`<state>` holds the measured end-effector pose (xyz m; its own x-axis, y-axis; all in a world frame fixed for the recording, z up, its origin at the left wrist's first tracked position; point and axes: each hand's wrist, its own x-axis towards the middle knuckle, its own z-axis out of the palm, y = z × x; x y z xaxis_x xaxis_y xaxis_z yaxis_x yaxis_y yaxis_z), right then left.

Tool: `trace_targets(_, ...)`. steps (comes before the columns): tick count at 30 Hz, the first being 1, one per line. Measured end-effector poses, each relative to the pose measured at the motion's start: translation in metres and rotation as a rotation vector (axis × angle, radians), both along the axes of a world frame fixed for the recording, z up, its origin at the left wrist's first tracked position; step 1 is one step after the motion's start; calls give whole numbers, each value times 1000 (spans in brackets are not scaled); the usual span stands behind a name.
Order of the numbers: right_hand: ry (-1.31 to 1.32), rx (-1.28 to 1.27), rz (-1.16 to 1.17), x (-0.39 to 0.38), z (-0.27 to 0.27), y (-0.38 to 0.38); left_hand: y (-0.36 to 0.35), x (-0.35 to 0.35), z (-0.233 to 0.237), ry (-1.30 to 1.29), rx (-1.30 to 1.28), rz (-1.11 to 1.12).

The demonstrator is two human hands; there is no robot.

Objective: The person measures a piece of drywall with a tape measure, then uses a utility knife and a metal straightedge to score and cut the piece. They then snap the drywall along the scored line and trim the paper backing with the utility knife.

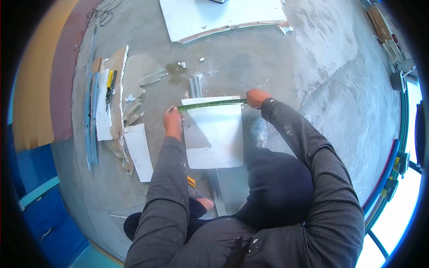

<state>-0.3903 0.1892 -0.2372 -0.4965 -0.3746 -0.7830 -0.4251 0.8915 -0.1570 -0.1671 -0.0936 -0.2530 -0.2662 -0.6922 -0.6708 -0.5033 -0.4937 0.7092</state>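
A green tape measure blade (pixel 210 105) is stretched across the upper part of a white board piece (pixel 214 138), which looks like plasterboard. My left hand (pixel 173 121) pinches the blade's left end at the board's left edge. Just past the right edge, my right hand (pixel 258 98) is closed around the other end; whatever part of the tape sits inside the fist is hidden. Beneath the board runs a metal channel (pixel 195 85), showing above and below it. A yellow-orange tool handle (pixel 191 182) shows beside my left forearm, partly covered.
Left of me lie torn board scraps (pixel 119 89), a white offcut (pixel 139 152), metal profiles (pixel 91 116) and yellow-handled snips (pixel 109 85). A large white board (pixel 223 20) with a broken edge lies ahead. Small debris (pixel 182 64) dots the concrete floor (pixel 313 80).
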Motion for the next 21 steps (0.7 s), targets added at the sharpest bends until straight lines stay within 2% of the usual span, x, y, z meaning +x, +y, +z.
trace_targets(6,-37,49,20,0,-35,-3,-11,-12,-39,-68,-208,-93)
trace_targets(9,-61,31,3,3,-45,1,-12,-11,-52,-175,-469,-200)
trace_targets(11,-60,29,-29,8,-41,5,-16,5,-76,-220,-494,-268)
trace_targets(12,-54,31,-46,8,-36,6,-15,6,-72,-241,-510,-302)
trace_targets(15,-27,6,-67,11,-32,6,-5,10,-66,-116,-402,-223)
trace_targets(18,-12,-16,-50,11,-36,12,-9,10,-65,-161,-467,-324)
trace_targets(21,-15,-17,-34,8,-41,15,-6,4,-55,-94,-397,-361)
